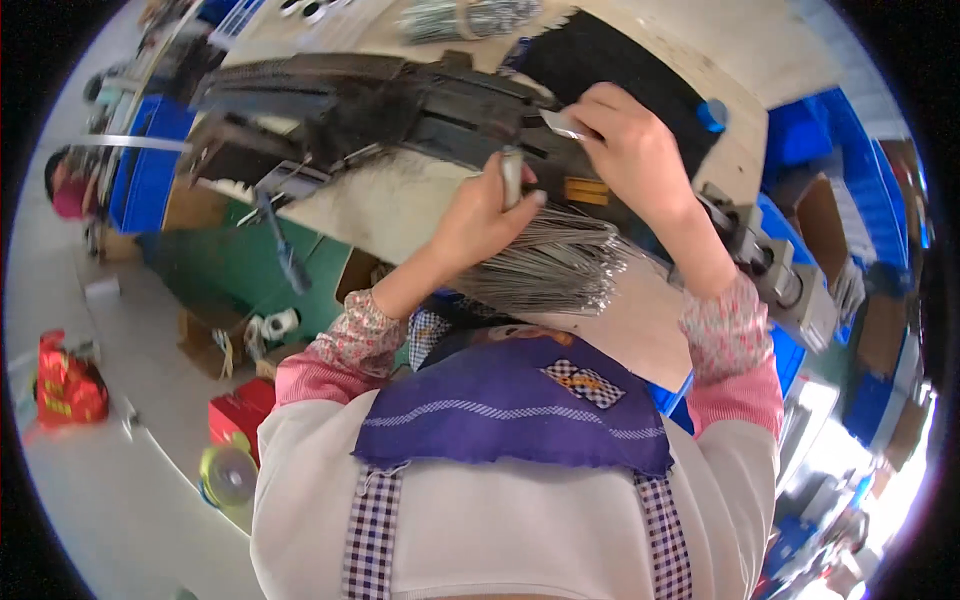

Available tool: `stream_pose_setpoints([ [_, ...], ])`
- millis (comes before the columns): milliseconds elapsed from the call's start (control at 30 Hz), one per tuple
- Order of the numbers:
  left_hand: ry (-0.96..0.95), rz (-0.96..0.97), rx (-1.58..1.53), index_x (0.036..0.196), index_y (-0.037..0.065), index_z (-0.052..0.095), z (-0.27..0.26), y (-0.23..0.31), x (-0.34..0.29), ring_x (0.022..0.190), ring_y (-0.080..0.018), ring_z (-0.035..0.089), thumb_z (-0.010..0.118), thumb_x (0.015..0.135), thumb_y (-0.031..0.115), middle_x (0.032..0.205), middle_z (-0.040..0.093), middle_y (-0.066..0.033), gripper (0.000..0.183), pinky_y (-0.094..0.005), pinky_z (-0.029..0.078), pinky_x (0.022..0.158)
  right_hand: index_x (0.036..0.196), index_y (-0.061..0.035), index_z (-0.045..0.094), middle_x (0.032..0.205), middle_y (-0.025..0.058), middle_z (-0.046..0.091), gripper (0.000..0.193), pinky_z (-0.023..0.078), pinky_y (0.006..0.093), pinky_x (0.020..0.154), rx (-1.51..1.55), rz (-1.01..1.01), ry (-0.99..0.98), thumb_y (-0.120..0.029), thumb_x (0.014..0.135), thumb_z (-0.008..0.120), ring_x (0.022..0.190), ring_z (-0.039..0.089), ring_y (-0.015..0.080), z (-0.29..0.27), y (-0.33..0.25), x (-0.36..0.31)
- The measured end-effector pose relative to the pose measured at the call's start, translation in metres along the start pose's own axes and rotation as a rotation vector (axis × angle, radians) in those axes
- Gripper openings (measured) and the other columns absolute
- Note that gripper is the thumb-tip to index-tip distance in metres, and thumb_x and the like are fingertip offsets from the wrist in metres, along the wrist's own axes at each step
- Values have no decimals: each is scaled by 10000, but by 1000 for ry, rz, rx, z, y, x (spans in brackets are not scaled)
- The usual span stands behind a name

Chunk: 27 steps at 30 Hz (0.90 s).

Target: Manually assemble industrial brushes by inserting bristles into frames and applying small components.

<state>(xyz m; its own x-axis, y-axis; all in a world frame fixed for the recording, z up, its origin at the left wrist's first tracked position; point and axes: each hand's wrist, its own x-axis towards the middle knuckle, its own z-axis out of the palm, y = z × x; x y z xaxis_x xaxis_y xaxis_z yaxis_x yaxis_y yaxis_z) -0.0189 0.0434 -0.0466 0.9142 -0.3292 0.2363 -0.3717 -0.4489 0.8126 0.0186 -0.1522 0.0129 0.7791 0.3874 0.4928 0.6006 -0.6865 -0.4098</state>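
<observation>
The right hand [635, 150] pinches a flat metal plate [565, 125] between thumb and fingers; the left hand [490, 220] is closed round a pale handle [512, 178]. The plate lies up and to the right of the handle, near but apart from it. Its long axis slants from the right fingertips toward the upper left, so its free end points at the right end of the dark jig [455, 120]. Whether that end touches the jig cannot be told. The right hand is the nearer one to that end; the left sits below and to the left. The handle's own axis runs nearly straight up the view, across the plate's slant. Below both hands, thin metal rods [550, 265] lie bunched on the surface [645, 330], roughly crosswise to the person, closer to the left hand.
</observation>
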Motion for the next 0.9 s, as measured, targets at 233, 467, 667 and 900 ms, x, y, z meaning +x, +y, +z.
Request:
stream_pose_setpoints([
  [233,455,-748,-715,848,23,622,-94,-89,-47,402,-62,376,482,932,536,547,508,-4,538,-240,225,367,987,-21,598,894,138,548,200,511,413,688,-285,271,-173,-5,788,609,808,610,333,34,-2,-65],
  [467,547,-658,-948,916,19,594,-94,-95,-29,425,-62,343,513,967,229,636,490,0,231,-224,228,385,862,3,522,803,178,549,183,453,405,647,-52,273,-175,-140,853,635,753,558,374,21,10,-66],
  [667,491,-288,-852,867,59,539,-36,-14,-19,447,-50,309,489,982,231,588,378,48,212,-223,221,399,877,-6,603,762,129,621,139,463,304,580,105,574,-175,-122,837,668,638,605,190,-83,-38,-77],
  [900,-614,-534,-1211,839,61,529,43,58,56,451,-48,297,484,985,243,560,334,67,237,-218,203,406,902,-10,631,695,101,629,172,456,241,583,66,622,152,-164,850,687,626,572,76,-99,-28,-64],
])
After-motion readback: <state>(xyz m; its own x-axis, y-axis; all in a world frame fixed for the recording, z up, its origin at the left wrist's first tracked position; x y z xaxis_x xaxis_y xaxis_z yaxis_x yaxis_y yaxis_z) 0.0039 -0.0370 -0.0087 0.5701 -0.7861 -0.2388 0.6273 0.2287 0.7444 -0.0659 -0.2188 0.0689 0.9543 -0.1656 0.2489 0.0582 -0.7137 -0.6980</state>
